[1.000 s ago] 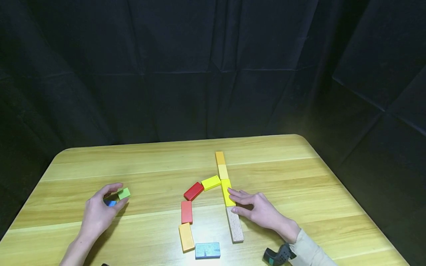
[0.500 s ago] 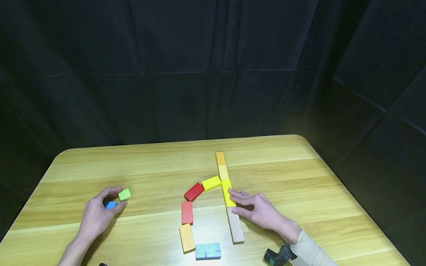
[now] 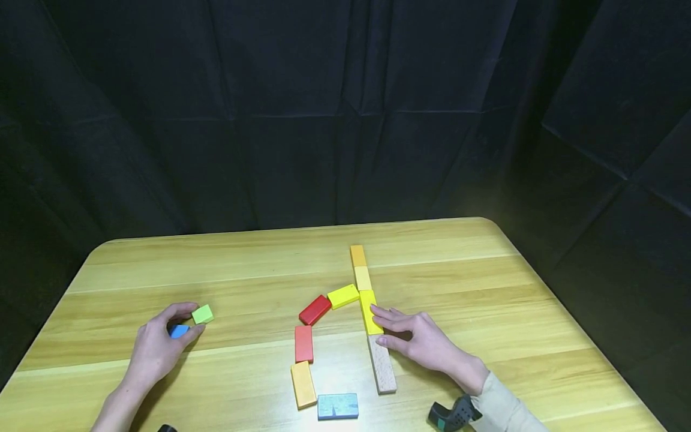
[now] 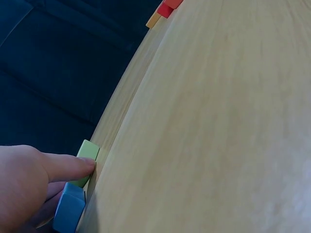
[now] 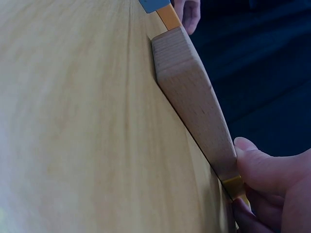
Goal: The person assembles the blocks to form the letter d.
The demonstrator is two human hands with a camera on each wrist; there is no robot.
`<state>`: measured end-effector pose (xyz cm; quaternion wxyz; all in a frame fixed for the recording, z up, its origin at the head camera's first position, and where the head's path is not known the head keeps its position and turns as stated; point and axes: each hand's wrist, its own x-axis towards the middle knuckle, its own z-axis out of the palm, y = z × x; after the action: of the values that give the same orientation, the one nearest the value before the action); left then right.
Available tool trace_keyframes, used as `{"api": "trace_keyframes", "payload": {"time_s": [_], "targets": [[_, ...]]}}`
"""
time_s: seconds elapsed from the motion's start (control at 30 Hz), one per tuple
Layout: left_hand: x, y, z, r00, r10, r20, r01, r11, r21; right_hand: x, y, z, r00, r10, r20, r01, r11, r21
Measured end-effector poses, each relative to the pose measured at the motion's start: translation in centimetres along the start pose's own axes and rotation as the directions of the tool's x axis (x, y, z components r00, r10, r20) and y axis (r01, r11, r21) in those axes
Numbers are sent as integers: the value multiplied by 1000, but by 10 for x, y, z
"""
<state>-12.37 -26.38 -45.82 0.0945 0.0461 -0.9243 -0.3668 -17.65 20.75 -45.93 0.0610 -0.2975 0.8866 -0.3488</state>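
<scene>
My left hand [image 3: 156,346] lies at the table's left, thumb and index finger curved loosely around a small blue block [image 3: 179,331]. Their tips reach the near side of a light green block [image 3: 203,314]. In the left wrist view the thumb overlaps the green block [image 4: 88,149], and the blue block [image 4: 69,208] stands nearer. My right hand [image 3: 421,339] touches the long yellow block [image 3: 368,306] with relaxed fingertips. Its thumb is at the joint with the pale wooden block [image 3: 382,366]; in the right wrist view that thumb covers part of the wooden block's [image 5: 194,102] far end.
Beyond the yellow block, a cream block [image 3: 362,278] and an orange block [image 3: 357,255] continue the line. A short yellow block [image 3: 343,296], a dark red block [image 3: 315,310], a lighter red block [image 3: 304,344], a light orange block [image 3: 303,385] and a light blue block [image 3: 338,407] curve to its left.
My left thumb has drawn back slightly from the green block, leaving more of the blue block in sight. The right hand and the laid blocks stay as they were.
</scene>
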Motion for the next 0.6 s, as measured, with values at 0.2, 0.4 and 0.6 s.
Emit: {"api": "trace_keyframes", "payload": {"time_s": [0.2, 0.4, 0.6], "targets": [[0, 1, 0, 1000, -8, 0, 8, 1000, 3, 1, 0, 0, 1000, 2, 1, -2, 1000, -6], [-1, 1, 0, 1000, -13, 10, 13, 1000, 0, 0, 0, -1, 1000, 7, 5, -7, 1000, -2], [-1, 1, 2, 1000, -10, 5, 10, 1000, 2, -1, 2, -1, 1000, -1, 2, 1, 1000, -3]]}}
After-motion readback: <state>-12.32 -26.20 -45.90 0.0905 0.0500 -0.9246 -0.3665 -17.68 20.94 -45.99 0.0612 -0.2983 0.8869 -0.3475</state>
